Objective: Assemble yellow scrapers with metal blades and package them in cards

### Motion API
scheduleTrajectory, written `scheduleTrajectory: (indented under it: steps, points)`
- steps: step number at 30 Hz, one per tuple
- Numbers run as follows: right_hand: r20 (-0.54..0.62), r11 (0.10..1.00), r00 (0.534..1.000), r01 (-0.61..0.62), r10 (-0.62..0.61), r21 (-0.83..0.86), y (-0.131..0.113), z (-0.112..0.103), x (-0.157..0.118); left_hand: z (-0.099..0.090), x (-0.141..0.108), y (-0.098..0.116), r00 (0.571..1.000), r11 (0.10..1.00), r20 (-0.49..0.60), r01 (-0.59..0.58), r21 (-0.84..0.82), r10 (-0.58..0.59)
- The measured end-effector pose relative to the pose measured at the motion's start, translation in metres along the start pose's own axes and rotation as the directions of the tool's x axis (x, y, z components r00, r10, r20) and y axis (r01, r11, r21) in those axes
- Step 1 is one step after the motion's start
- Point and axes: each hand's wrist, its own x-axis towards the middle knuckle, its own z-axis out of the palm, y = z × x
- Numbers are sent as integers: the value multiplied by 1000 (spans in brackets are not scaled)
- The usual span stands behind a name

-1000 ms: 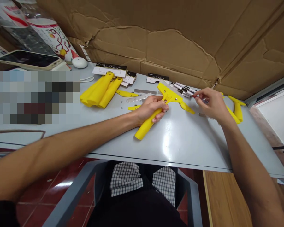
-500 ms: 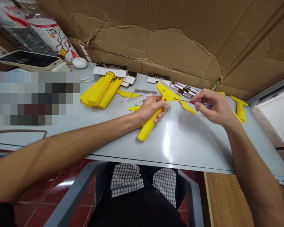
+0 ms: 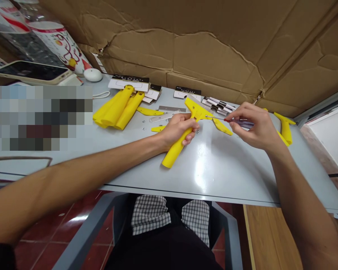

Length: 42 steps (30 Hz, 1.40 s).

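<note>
A yellow scraper (image 3: 173, 152) with a wide head is wrapped in the fingers of my left hand (image 3: 180, 131), its handle slanting down toward the table's front. My right hand (image 3: 253, 125) grips a screwdriver (image 3: 242, 123) with a clear purplish handle. The shaft points left, and its tip meets the scraper head near a screw. Beyond the head lies a loose yellow head piece (image 3: 222, 127). Another yellow piece (image 3: 150, 111) lies left of my hands, near a metal blade (image 3: 172, 108) and a clear plastic strip (image 3: 160, 117). Small screws (image 3: 143, 129) are scattered there.
Yellow handles (image 3: 119, 108) are piled at the left by printed cards (image 3: 129, 83). More cards (image 3: 218, 105) lie behind the scraper. Another yellow scraper (image 3: 285, 129) is at the right. A phone (image 3: 30, 72), a white mouse (image 3: 92, 74) and bottles (image 3: 56, 41) stand far left. A cardboard wall (image 3: 169, 48) closes the back.
The view has shifted slightly. My left hand still holds the scraper, and the screwdriver stays against its head. My right-hand fingers have turned a little on the screwdriver handle.
</note>
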Motion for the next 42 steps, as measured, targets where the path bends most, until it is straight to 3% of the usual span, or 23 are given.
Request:
scheduleTrajectory:
  steps: [10, 22, 28, 33, 37, 42]
  points:
    - [-29, 999, 999, 42, -43, -20, -8, 3, -3, 2, -1, 0, 1000, 999, -21, 11, 41, -10]
    - [-36, 968, 981, 184, -193, -169, -16, 14, -10, -2, 2, -6, 1000, 994, 22, -3, 107, 1]
    - [-6, 944, 954, 295, -299, -148, -27, 20, -11, 2, -1, -4, 1000, 995, 4, -2, 98, 2]
    - [-23, 929, 955, 280, -294, -242, -20, 22, -10, 0, -1, -5, 1000, 993, 27, 0, 119, -3]
    - [-28, 928, 944, 319, -330, -192, -13, 22, -9, 0, -1, -6, 1000, 995, 16, 4, 103, -5]
    - [-33, 951, 960, 271, -279, -151, -20, 12, -7, 1, 0, -4, 1000, 997, 11, -7, 77, 6]
